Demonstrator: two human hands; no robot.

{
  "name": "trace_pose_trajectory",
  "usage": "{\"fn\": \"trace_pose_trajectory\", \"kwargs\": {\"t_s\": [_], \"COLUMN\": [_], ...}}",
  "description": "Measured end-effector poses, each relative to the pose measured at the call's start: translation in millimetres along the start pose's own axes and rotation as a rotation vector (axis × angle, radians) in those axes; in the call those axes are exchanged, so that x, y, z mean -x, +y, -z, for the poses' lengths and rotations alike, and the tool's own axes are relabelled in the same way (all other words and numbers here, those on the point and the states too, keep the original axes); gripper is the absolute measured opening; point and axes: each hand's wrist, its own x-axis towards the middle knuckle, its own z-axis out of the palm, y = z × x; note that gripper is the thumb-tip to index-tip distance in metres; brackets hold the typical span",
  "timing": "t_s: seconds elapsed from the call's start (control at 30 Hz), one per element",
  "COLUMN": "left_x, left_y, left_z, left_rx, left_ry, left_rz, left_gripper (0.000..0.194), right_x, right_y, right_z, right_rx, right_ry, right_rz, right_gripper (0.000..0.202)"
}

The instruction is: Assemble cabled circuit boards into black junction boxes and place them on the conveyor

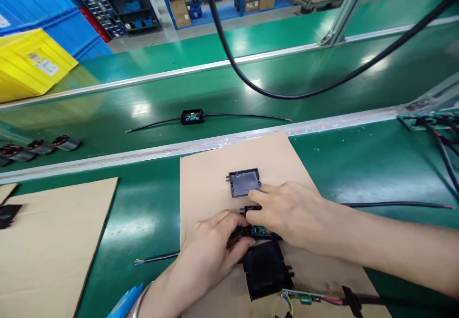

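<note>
In the middle of the head view, a small black plastic housing (247,209) with a green circuit board (258,231) sits on a cardboard sheet (204,184). My left hand (210,244) is closed on its left side, thumb and fingers pinched where the black cable (161,257) enters. Bent over the housing from the right, my right hand (287,213) has its fingertips on the upper edge and partly covers the board. A shallow black cover (245,182) lies just beyond the fingers. Another black cover (267,268) lies nearer me, below both hands.
Near me, a wired circuit board (304,297) lies by the lower cover. Across the metal rail, an open black box with a board (191,116) has cables both ways. Motor-like metal parts (66,142) stand left. A thick black cable (287,96) hangs overhead; a yellow bin (32,64) stands upper left.
</note>
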Motion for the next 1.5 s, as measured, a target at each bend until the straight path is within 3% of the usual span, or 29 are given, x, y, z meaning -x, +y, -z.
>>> {"fn": "trace_pose_trajectory", "kwargs": {"t_s": [0.13,0.33,0.6,0.87,1.07,1.3,1.5], "left_x": [-1.9,-8.7,-11.7,-7.7,-18.8,-26.0,-26.5], "left_y": [2.0,5.5,4.9,-6.9,-2.7,-8.4,-12.2], "left_z": [14.2,30.0,7.9,-4.3,4.9,6.8,0.5], "left_rx": [0.107,0.065,-0.263,-0.215,-0.246,-0.222,-0.265], "left_ry": [-0.025,-0.063,0.217,0.344,0.234,0.271,0.232], "left_rz": [0.058,0.077,-0.25,-0.321,-0.36,-0.559,-0.459], "left_gripper": [0.031,0.015,0.018,0.017,0.025,0.024,0.021], "right_x": [4.5,10.3,9.6,11.0,9.2,6.6,10.1], "right_y": [2.7,3.0,6.1,4.7,2.7,5.1,8.1], "right_z": [-5.3,-22.4,-34.4,-37.1,-29.0,-26.8,-33.8], "right_rx": [-0.012,-0.029,-0.126,-0.133,-0.163,-0.16,-0.206], "right_ry": [0.037,0.173,0.251,0.264,0.19,0.173,0.189], "right_rz": [-0.028,-0.072,-0.096,-0.099,-0.08,-0.041,-0.08], "right_gripper": [0.013,0.005,0.002,0.007,0.015,0.015,0.013]}}
